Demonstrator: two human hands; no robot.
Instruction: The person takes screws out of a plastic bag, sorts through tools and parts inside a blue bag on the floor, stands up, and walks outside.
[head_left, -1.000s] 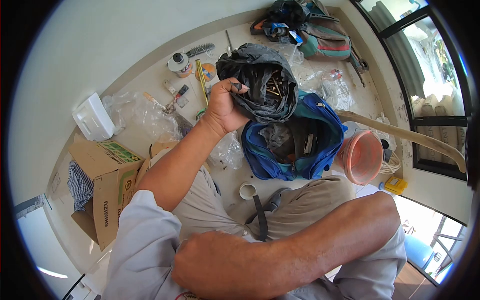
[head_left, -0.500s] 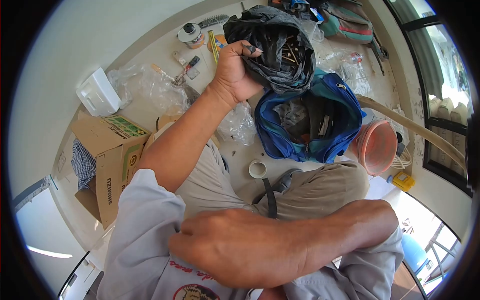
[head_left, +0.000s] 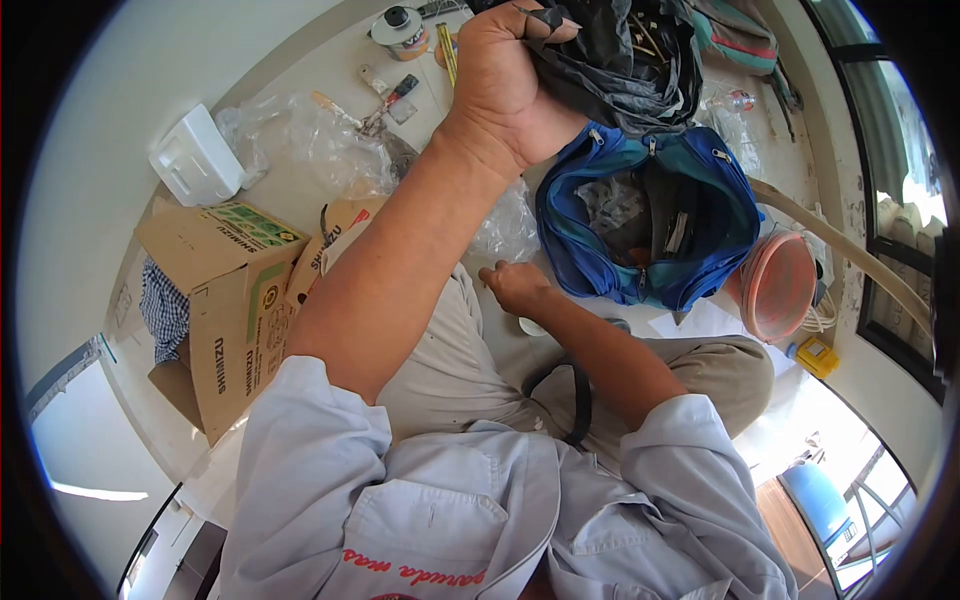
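Note:
My left hand (head_left: 510, 85) is raised, its fingers closed on the rim of a black plastic bag (head_left: 625, 75) with screws or nails inside. Just below hangs no gap I can judge to the open blue tool bag (head_left: 650, 215) on the floor. My right hand (head_left: 518, 288) is low between my legs, fingers drawn together near the floor beside a clear plastic bag (head_left: 505, 232). Whatever its fingertips hold, if anything, is too small to tell. A tape roll (head_left: 531, 327) is mostly hidden under my right wrist.
Cardboard boxes (head_left: 235, 320) and a white plastic container (head_left: 197, 160) are at the left. A can (head_left: 402, 34), a tape measure (head_left: 446, 55) and scrapers lie beyond. At the right are an orange bucket (head_left: 778, 288), a wooden handle (head_left: 845, 240) and a yellow item (head_left: 815, 356).
My right hand has swung from in front of my chest down and forward to the floor. My left hand and the black bag have moved up and right in view.

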